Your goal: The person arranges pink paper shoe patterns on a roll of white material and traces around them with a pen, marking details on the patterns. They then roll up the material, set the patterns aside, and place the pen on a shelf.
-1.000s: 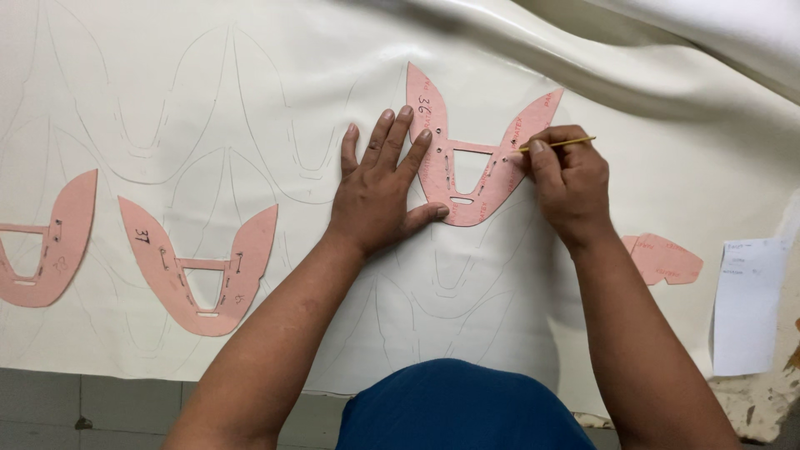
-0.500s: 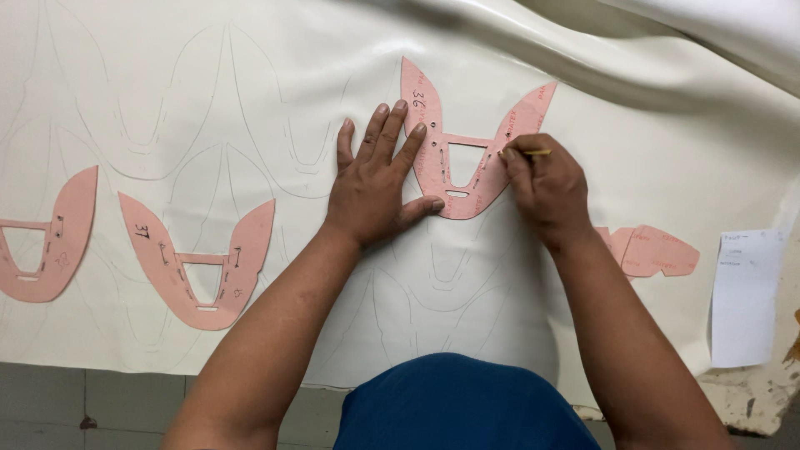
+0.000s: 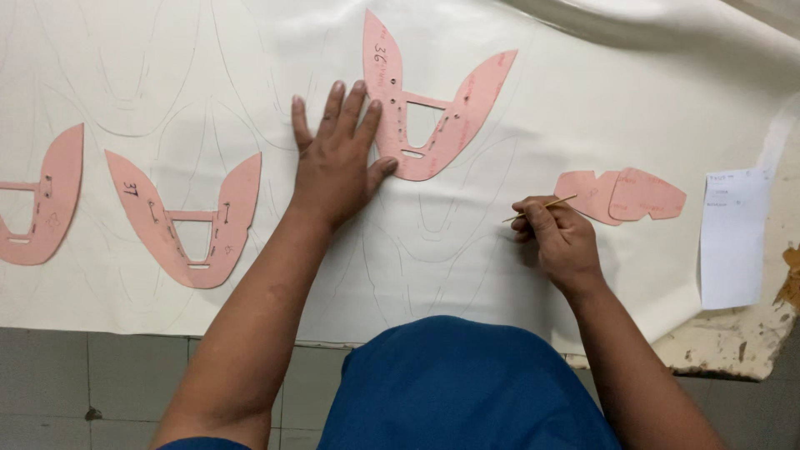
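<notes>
Since half a second ago, the right hand (image 3: pixel 560 237) has come away from the right wing of the pink template (image 3: pixel 433 104) and now sits lower on the sheet, below and to the right of it. The template itself has stayed where it was, and the left hand (image 3: pixel 336 158) still presses beside it.

Head view: the left hand lies flat and open, fingers spread, its fingertips and thumb touching the left edge of the wing-shaped pink template on the cream sheet (image 3: pixel 583 100). The right hand is closed in a writing grip around a thin pencil (image 3: pixel 540 208), whose tip points left and hovers close to the sheet; whether it touches cannot be told. Just beyond this hand lie two small pink pattern pieces (image 3: pixel 621 196), overlapping each other, and further right a white paper slip (image 3: pixel 733 237) rests at the sheet's edge.

As for progress, faint pencil outlines of the same wing shape already cover much of the sheet, above, left of and below the hands, so many tracings appear finished. With the pencil off the template's edge, the outline here seems likely drawn, though the line around it is too faint to confirm. A second pink template (image 3: pixel 187 221) and a third pink template (image 3: pixel 42 200) lie well to the left, untouched. Bare stretches of sheet remain toward the upper right.
</notes>
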